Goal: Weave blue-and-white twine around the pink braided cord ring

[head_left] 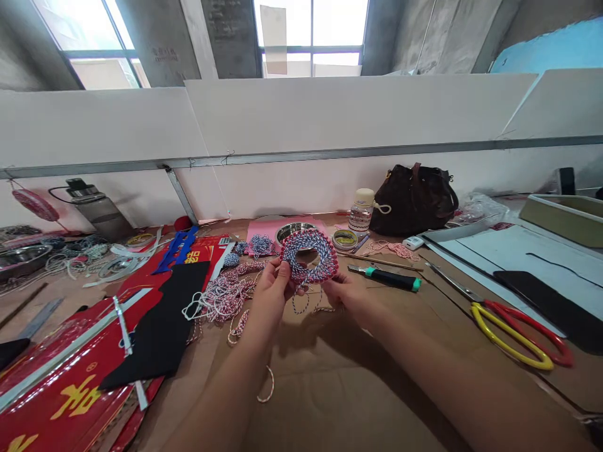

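A braided cord ring, blue and white inside with a red outer edge, is held up above the brown work surface. My left hand grips its lower left side, thumb on the front. At the lower right edge, my right hand has its fingers closed on the same ring. Loose cord ends dangle beneath it. Behind the ring stands a metal bowl, partly hidden. A tangle of red and white cord lies to the left of my left hand.
A utility knife and large scissors lie on the right. Behind them are a dark bag and a clear bottle. Red printed packaging and black fabric cover the left side, with a grey bottle behind.
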### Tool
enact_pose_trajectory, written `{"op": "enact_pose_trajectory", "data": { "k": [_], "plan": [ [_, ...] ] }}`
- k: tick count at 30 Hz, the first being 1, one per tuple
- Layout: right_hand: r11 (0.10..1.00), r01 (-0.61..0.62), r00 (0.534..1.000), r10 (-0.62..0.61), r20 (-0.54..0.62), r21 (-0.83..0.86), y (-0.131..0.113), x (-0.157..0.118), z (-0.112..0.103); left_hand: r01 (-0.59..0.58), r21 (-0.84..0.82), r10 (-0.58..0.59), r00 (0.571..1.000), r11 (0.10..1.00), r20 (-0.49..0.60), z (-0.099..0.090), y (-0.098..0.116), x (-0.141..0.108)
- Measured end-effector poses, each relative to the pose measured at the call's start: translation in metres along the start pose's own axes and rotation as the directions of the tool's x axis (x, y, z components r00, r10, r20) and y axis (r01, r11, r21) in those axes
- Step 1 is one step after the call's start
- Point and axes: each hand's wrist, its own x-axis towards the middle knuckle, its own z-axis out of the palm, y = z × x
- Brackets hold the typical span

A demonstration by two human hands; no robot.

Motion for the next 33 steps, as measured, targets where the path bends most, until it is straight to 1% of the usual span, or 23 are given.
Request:
{"op": "enact_pose_trajectory", "data": {
  "k": [3,6,8,9,10,12,14,16,19,22,24,26,29,33],
  "plan": [
    [0.998,0.053,0.990,-0.047,-0.133,0.039,-0.003,0.014,-0.027,-0.022,0.003,0.022,1.000,1.000,-0.001,-0.002,-0.001,0.001],
    [0.991,0.113,0.960,-0.093,-0.264,0.064,-0.011,0.026,-0.056,-0.029,0.032,0.029,1.000,0.999,0.011,-0.005,-0.001,0.001],
    [0.987,0.141,0.945,-0.112,-0.306,0.073,-0.016,0.030,-0.067,-0.031,0.045,0.030,0.999,0.999,0.019,-0.006,0.000,0.000],
    [0.986,0.150,0.944,-0.120,-0.308,0.075,-0.018,0.030,-0.069,-0.029,0.050,0.027,0.999,0.998,0.026,-0.007,0.000,0.000],
    [0.986,0.153,0.947,-0.125,-0.296,0.074,-0.019,0.029,-0.067,-0.026,0.054,0.024,0.999,0.998,0.036,-0.007,0.000,0.001],
    [0.988,0.143,0.963,-0.125,-0.237,0.062,-0.018,0.024,-0.056,-0.016,0.063,0.012,0.998,0.998,0.056,-0.009,-0.001,0.002],
    [0.993,0.112,0.984,-0.104,-0.147,0.041,-0.013,0.017,-0.038,-0.018,0.061,0.015,0.999,0.998,0.048,-0.010,-0.003,0.004],
    [0.998,0.067,0.996,-0.066,-0.055,0.017,-0.008,0.008,-0.019,-0.031,0.047,0.030,0.999,0.998,0.016,-0.011,-0.006,0.006],
    [1.000,0.010,0.999,-0.009,0.047,-0.020,0.000,-0.004,0.003,-0.042,0.038,0.042,0.999,0.998,-0.001,-0.010,-0.009,0.008],
    [0.999,-0.014,0.996,0.019,0.088,-0.053,0.002,-0.009,0.011,-0.043,0.039,0.043,0.999,0.998,0.014,-0.009,-0.009,0.007],
    [0.998,-0.022,0.996,0.027,0.080,-0.066,0.003,-0.008,0.009,-0.039,0.044,0.038,0.999,0.998,0.023,-0.008,-0.007,0.006],
    [0.998,-0.023,0.999,0.026,0.045,-0.064,0.004,-0.003,0.004,-0.039,0.054,0.038,0.999,0.998,0.025,-0.008,-0.006,0.005],
    [1.000,-0.003,0.999,0.002,-0.054,-0.026,0.005,0.008,-0.011,-0.050,0.065,0.049,0.999,0.997,0.010,-0.010,-0.005,0.006],
    [0.999,0.039,0.979,-0.033,-0.199,0.024,0.003,0.022,-0.032,-0.067,0.095,0.069,0.998,0.993,-0.015,-0.013,-0.007,0.008]
  ]
}}
